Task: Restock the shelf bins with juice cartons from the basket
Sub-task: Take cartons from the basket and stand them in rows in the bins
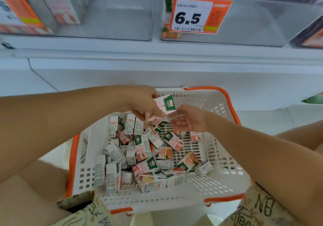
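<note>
Printed shorts over my knees frame the white basket [225, 187] with orange handles, which sits just under both my hands and holds a loose jumble of small juice cartons [145, 149], most lying flat or tilted. My left hand [145, 101] is curled round a pink-and-green carton [166, 105] lifted clear above the pile, and seems to have a second one tucked beneath it, though that part is blurred. My right hand [187, 119] hovers just beside it, fingers loose and apart, holding nothing, touching or nearly touching the carton's lower edge; I cannot tell which. Up beyond my hands, the clear shelf bins [111, 14] stand mostly bare, a few cartons at their left sides, and an orange price tag [195, 14] reading 6.5 hangs on the right-hand bin. To do this step well, I think I should gather cartons of one flavour, turn them all upright with the green label facing out, and square them into a stack before lifting, checking the flavour against what already stands in each bin.
</note>
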